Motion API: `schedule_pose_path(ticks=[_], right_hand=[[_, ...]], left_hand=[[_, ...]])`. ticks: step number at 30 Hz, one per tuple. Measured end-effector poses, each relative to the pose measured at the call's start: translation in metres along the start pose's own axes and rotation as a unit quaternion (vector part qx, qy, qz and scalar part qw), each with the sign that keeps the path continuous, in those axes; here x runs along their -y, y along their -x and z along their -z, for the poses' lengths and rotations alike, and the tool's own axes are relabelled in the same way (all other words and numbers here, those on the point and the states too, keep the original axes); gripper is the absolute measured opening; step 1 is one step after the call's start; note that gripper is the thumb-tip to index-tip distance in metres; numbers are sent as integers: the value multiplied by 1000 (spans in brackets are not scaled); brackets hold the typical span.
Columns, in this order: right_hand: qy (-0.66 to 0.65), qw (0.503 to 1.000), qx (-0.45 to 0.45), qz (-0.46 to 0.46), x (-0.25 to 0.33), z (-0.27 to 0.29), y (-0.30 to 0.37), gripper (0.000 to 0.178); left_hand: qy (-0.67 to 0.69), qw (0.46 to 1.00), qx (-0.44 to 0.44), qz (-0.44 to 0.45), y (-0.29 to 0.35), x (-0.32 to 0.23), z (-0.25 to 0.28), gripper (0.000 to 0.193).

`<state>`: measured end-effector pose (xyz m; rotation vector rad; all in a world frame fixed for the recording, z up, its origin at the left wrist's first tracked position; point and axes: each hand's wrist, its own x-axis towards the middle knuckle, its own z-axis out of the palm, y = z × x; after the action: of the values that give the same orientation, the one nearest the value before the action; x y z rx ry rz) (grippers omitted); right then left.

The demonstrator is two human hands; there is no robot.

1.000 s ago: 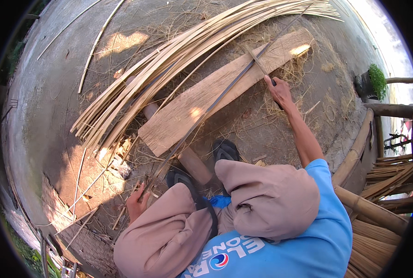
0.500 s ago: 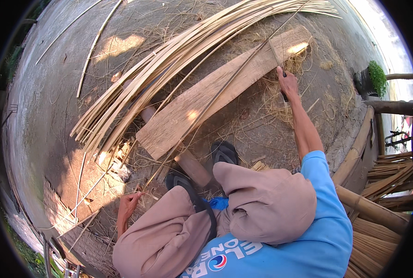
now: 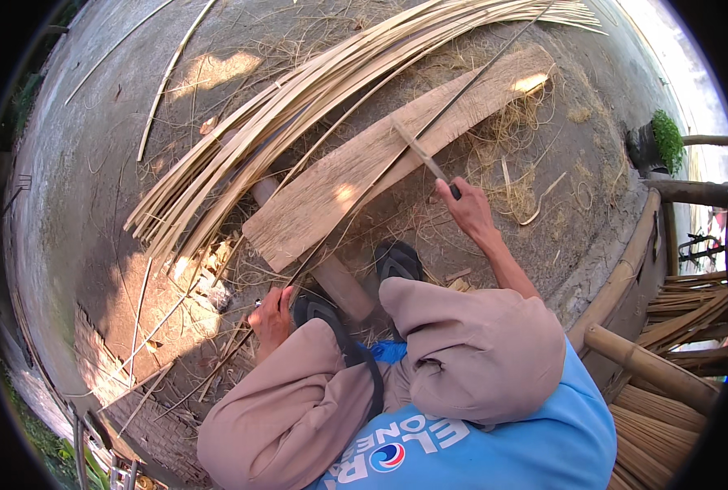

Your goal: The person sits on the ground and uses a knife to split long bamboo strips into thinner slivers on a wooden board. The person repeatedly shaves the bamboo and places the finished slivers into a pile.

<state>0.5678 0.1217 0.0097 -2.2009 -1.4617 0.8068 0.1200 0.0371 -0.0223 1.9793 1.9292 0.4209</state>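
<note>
So the long thin bamboo strip point(image 3: 429, 126) is lying diagonally across the wooden plank point(image 3: 380, 167), running from down by the person's knees all the way up toward the far end of the board. The right hand point(image 3: 466, 212) is clenched around the handle of a knife point(image 3: 423, 155), with the blade laid on the strip about halfway along the plank. The left hand point(image 3: 273, 317) is down low by the left knee, fingers closed on the near end of that same strip, pinning it close to the ground.

Judging by where the blade sits, I'd say this strip is mid-shave: the stretch from the knife up to the far end looks like it hasn't been worked yet, though honestly it's too thin to tell any difference in the surface.

Just behind the plank there's a big fanned-out pile of pale bamboo strips point(image 3: 299, 106), can't tell which are finished and which are waiting. Curly shavings point(image 3: 519, 139) are scattered round the far end of the plank and the dirt ground point(image 3: 95, 163), so a fair bit of scraping looks done. A short log point(image 3: 339, 286) props the plank's near end, dark sandals point(image 3: 397, 261) beside it. More bamboo bundles point(image 3: 682, 310) are stacked off to the right.
</note>
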Motion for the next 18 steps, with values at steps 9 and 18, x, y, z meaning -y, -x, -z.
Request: schedule_pose_path(ticks=[9,18], right_hand=[[57,987,71,132,-3,-24,40,60],[75,991,47,103,-13,9,-10,66]], left_hand=[[-17,1000,25,8,36,35,21,33],[-10,995,71,67,57,71,52,34]])
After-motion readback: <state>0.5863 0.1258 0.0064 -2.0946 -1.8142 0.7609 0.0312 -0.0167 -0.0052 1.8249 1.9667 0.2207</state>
